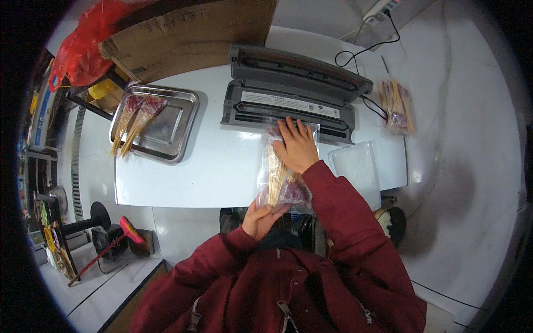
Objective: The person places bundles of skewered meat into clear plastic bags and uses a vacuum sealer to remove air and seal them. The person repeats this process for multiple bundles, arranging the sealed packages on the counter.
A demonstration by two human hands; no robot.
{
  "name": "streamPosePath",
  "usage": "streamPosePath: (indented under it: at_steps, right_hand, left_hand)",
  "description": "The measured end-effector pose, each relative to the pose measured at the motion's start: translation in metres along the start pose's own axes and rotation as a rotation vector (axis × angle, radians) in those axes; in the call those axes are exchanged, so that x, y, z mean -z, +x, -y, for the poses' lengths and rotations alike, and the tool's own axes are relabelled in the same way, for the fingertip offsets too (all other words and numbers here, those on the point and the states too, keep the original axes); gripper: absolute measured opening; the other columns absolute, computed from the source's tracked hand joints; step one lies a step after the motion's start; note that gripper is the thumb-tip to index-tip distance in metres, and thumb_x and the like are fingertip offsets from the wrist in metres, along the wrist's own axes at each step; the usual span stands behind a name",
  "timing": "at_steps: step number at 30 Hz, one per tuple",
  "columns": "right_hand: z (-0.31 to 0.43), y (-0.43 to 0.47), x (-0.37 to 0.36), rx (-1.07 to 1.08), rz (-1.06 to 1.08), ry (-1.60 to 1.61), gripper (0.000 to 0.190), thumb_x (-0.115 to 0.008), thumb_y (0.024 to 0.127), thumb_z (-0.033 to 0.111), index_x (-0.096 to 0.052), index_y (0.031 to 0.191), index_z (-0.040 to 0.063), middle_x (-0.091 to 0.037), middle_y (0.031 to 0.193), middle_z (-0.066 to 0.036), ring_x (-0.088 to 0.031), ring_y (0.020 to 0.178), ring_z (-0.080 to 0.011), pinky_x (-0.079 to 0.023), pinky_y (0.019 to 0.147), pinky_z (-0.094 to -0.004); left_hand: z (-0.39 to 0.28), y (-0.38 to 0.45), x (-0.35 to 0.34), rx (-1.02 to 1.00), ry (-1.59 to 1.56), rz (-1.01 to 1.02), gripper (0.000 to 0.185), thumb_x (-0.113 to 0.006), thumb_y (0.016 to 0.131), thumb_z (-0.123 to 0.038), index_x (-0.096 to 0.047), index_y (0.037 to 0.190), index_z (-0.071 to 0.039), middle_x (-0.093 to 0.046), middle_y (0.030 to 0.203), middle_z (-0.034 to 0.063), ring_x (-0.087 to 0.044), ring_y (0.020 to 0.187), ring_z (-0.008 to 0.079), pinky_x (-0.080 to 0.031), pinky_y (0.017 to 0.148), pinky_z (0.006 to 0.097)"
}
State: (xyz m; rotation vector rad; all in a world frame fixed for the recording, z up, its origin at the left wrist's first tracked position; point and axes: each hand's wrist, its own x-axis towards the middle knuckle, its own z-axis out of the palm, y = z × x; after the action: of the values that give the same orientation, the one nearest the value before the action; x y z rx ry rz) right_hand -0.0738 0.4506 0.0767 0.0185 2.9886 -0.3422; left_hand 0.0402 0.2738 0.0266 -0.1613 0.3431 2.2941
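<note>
A clear plastic bag of meat skewers lies at the front of the white table, with bamboo sticks and dark red meat inside. My left hand grips the bag's near end, thumb on top, at the table's front edge. Flat on the bag's far part rests my right hand, its fingers spread. The bag's far end meets the front of a grey vacuum sealer, whose lid is raised. To the right lies a flat clear plastic bag, partly behind my right sleeve.
A steel tray on the left holds two bundles of meat skewers, sticks over its rim. Another bagged bundle of skewers is at the table's right edge. Behind stand a cardboard box and a red plastic bag. A black cord reaches a power strip.
</note>
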Motion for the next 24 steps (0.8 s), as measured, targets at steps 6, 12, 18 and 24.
streamPosePath:
  at_steps: [6,12,18,24]
  right_hand:
    - [0.015,0.011,-0.004,-0.035,0.073,-0.105,0.059,-0.036,0.092,0.046,-0.033,0.144,0.019,-0.026,0.15,-0.015,-0.024,0.135,-0.0442,-0.011,0.105,-0.0661]
    - [0.02,0.012,-0.002,-0.041,0.064,-0.097,0.06,-0.035,0.092,0.046,-0.033,0.144,0.017,-0.026,0.15,-0.014,-0.022,0.137,-0.0416,-0.01,0.105,-0.0665]
    - [0.011,-0.007,0.012,-0.014,-0.145,-0.051,0.056,-0.043,0.091,0.036,-0.037,0.142,0.015,-0.029,0.148,-0.015,-0.025,0.134,-0.0431,-0.011,0.105,-0.0663]
    - [0.007,-0.001,0.009,0.045,-0.157,0.032,0.055,-0.043,0.092,0.036,-0.037,0.142,0.015,-0.032,0.147,-0.016,-0.026,0.134,-0.0427,-0.013,0.107,-0.0619]
  left_hand:
    - [0.021,0.0,-0.006,-0.169,0.185,-0.079,0.069,-0.058,0.089,-0.012,-0.019,0.145,-0.005,-0.04,0.138,0.015,-0.04,0.128,0.0303,-0.032,0.107,0.0491]
    - [0.04,0.013,-0.01,-0.253,0.3,-0.226,0.059,-0.049,0.095,-0.013,-0.019,0.146,-0.007,-0.04,0.137,0.0139,-0.042,0.125,0.0285,-0.04,0.101,0.0464]
    - [0.032,0.013,-0.011,-0.184,0.214,-0.249,0.051,-0.042,0.099,-0.015,-0.022,0.145,-0.007,-0.041,0.136,0.0124,-0.046,0.12,0.0298,-0.044,0.098,0.0479]
    - [0.017,0.016,-0.018,-0.092,0.129,-0.212,0.044,-0.043,0.098,-0.015,-0.029,0.14,-0.006,-0.044,0.133,0.0138,-0.048,0.118,0.0323,-0.045,0.097,0.0501]
